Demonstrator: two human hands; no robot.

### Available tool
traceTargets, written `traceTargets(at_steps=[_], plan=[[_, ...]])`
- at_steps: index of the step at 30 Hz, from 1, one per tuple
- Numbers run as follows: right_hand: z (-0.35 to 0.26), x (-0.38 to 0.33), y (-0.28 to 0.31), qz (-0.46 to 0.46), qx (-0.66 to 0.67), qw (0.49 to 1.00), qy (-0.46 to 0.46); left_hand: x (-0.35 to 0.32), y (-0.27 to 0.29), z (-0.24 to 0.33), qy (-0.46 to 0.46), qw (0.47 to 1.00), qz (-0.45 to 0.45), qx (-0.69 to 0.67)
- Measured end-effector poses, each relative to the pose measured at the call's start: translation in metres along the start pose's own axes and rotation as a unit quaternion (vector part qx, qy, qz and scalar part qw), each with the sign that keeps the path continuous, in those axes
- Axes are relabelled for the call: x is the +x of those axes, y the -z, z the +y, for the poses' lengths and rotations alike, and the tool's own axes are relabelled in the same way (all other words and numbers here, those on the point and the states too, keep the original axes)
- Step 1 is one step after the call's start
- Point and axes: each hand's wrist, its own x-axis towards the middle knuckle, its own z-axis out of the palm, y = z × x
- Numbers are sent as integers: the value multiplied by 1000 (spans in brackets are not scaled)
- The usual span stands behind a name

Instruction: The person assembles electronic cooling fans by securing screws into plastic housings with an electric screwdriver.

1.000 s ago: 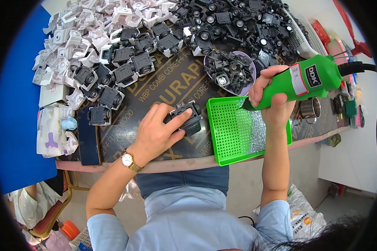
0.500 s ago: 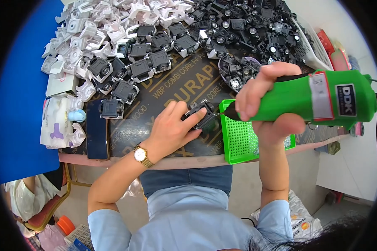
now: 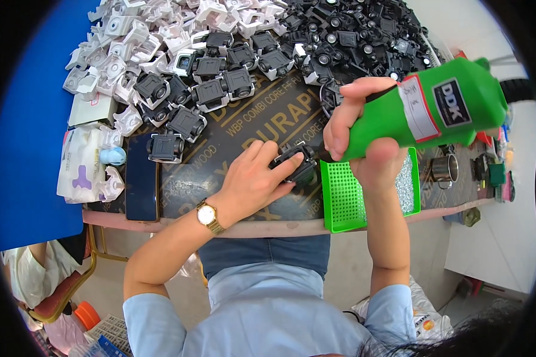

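Gripping one driver [image 3: 423, 110] in right hand [image 3: 372, 169], one black unit [image 3: 308, 171] in left hand [image 3: 247, 181], apparently clear of one tray edge [image 3: 326, 205].

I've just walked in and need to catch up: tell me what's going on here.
A person's left hand holds a black part on the tabletop. The right hand grips a green corded tool pointed toward that part; whether they touch is unclear. A green tray of small silver pieces sits nearby, with white parts and black parts heaped beyond.
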Motion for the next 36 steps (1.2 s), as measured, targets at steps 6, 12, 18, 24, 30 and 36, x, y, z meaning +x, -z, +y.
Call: traceTargets(at_steps=[6, 12, 18, 24, 30, 36], plan=[[7, -4, 4, -8, 112, 994, 4, 0, -1, 0, 0, 1000, 5, -5], [6, -2, 0, -32, 35, 999, -18, -1, -1, -2, -4, 1000, 10, -3], [16, -6, -9, 13, 43, 999, -18, -1, -3, -1, 0, 1000, 20, -1], [20, -8, -7, 39, 140, 987, -61, -2, -7, -4, 7, 1000, 27, -10], [23, -7, -11, 64, 22, 997, -30, 0, -7, 2, 2, 999, 35, 7], [21, -4, -2, 134, 89, 986, -47, 0, -5, 3, -4, 999, 44, 20]])
